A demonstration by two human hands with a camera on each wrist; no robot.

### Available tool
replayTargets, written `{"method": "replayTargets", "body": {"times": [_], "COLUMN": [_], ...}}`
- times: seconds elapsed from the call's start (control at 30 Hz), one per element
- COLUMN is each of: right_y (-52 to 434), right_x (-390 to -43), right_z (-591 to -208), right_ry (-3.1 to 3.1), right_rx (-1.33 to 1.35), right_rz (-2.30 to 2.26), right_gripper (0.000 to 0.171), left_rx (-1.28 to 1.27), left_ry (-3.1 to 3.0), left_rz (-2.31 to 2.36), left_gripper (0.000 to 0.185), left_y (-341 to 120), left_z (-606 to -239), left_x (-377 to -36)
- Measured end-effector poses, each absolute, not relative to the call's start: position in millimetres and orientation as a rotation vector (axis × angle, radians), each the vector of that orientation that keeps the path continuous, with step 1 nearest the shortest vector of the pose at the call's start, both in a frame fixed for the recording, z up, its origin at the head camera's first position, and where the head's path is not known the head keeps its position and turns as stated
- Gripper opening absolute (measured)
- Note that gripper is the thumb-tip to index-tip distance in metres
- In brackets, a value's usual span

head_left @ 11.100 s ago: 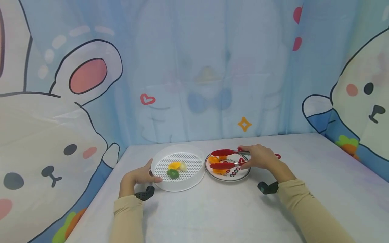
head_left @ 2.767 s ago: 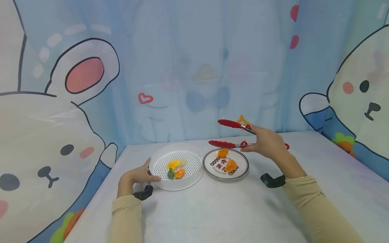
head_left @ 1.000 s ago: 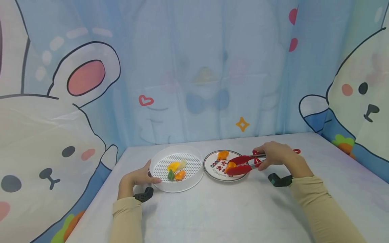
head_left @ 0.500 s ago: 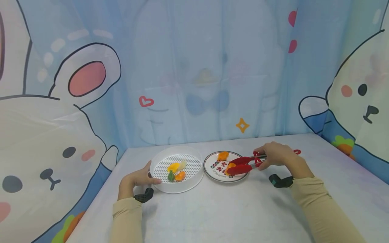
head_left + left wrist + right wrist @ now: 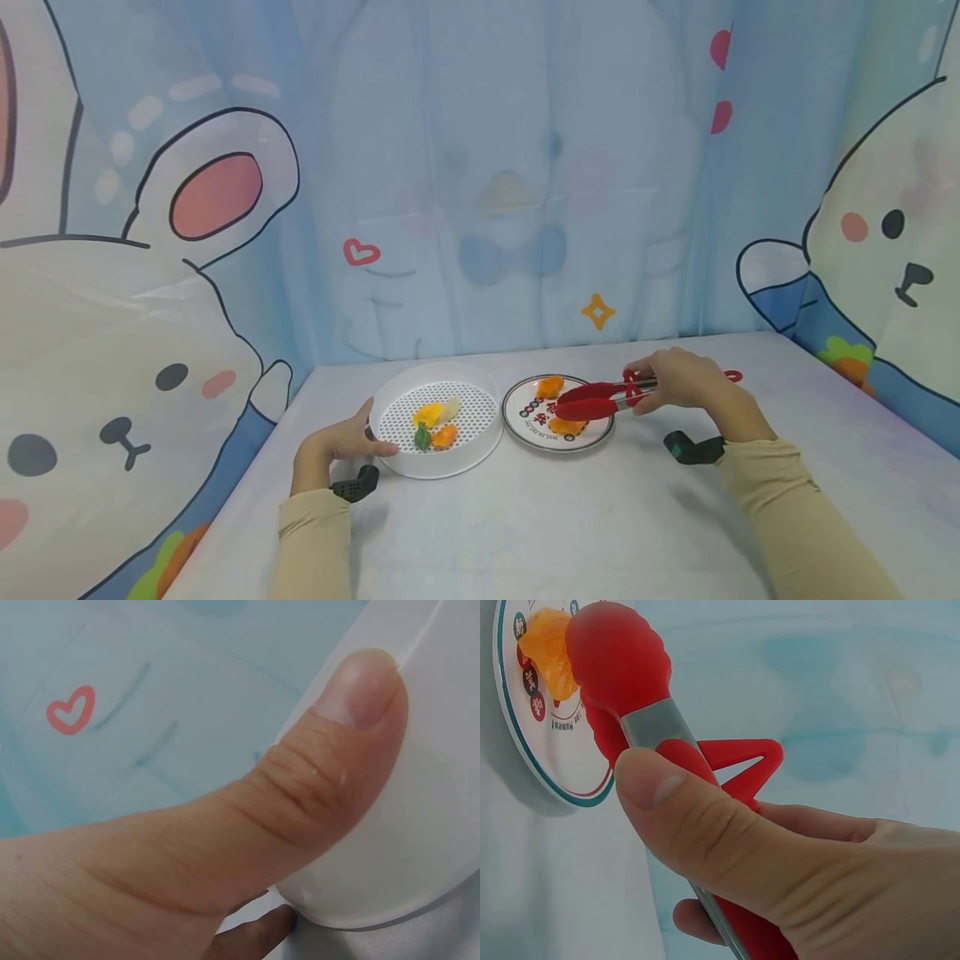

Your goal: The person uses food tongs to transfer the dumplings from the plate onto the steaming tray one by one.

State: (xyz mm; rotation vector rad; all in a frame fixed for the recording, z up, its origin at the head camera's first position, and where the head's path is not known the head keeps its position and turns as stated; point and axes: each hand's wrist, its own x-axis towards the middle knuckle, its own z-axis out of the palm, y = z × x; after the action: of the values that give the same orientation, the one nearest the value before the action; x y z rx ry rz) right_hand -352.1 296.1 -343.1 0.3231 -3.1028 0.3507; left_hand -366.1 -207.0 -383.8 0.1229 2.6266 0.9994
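Note:
My left hand [image 5: 341, 437] holds the side of a round white perforated steamer tray [image 5: 442, 468], its thumb on the outer wall in the left wrist view. Yellow [image 5: 427, 414], pale [image 5: 449, 408], green [image 5: 422, 436] and orange [image 5: 444, 436] dumpling-like pieces sit inside. With my right hand [image 5: 678, 383] I grip red-tipped tongs [image 5: 592, 407] over a patterned plate [image 5: 517, 400]. Their heads are close together, just behind and partly over the front orange piece [image 5: 567, 427]. A second orange piece [image 5: 551, 387] lies toward the plate's back.
The plate stands right beside the tray on a white-covered table [image 5: 487, 533]. Behind them hangs a blue cartoon curtain [image 5: 510, 167]. Dark wrist devices [image 5: 693, 448] are on both arms.
One orange piece went from plate to tray since the oldest frame. The tongs came down from a wide, raised pose around the front piece; now their heads have shifted back off it.

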Motion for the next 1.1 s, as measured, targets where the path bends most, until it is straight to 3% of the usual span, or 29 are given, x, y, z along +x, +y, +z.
{"method": "replayTargets", "body": {"times": [0.4, 0.8, 1.1], "right_y": [299.2, 299.6, 299.2], "right_x": [-352.7, -355.2, -354.7], "right_z": [-351.3, -349.5, -350.3], "right_ry": [-3.233, -3.174, -3.120], "right_rx": [0.308, 0.320, 0.314], "right_rz": [0.385, 0.320, 0.293], "right_gripper": [0.091, 0.077, 0.077], "left_rx": [0.124, 0.120, 0.125], "left_ry": [2.622, 2.635, 2.640], "left_rz": [1.001, 0.999, 0.987], "left_gripper": [0.122, 0.120, 0.121], "left_y": [-206.9, -208.0, -208.0], "left_z": [-385.4, -386.0, -386.5], "left_x": [-367.2, -368.6, -367.8]}}
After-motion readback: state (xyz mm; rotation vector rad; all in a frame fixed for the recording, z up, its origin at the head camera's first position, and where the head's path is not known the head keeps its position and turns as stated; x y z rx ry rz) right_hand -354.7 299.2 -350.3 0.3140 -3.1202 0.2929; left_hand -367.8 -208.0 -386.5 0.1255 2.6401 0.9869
